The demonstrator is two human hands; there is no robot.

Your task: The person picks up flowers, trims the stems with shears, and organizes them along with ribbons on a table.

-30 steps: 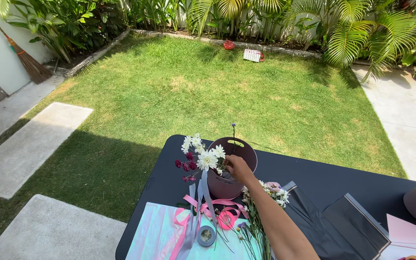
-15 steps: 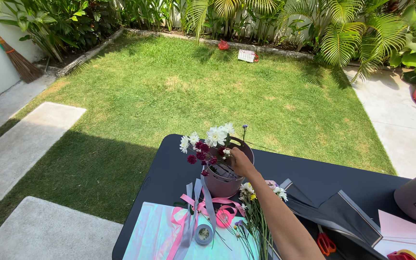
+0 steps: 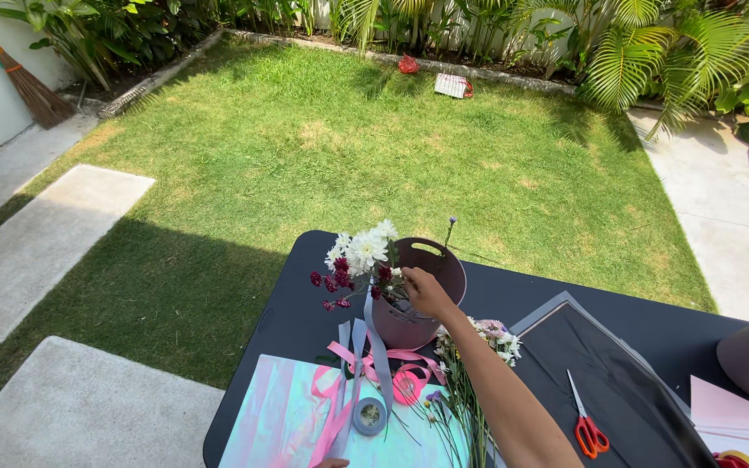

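Mauve plastic bucket stands on the black table; white flowers are pinched at the stems by the right hand (left hand barely visible, grip unknowable). Stems are best seated deep, upright.

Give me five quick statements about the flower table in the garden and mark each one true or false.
1. The right hand reaches into the mauve bucket among the white flowers. True.
2. The scissors have blue handles. False: they are red.
3. A roll of grey ribbon lies on the iridescent sheet. True.
4. The bucket stands on the lawn. False: it stands on the black table.
5. A broom leans at the far left wall. True.
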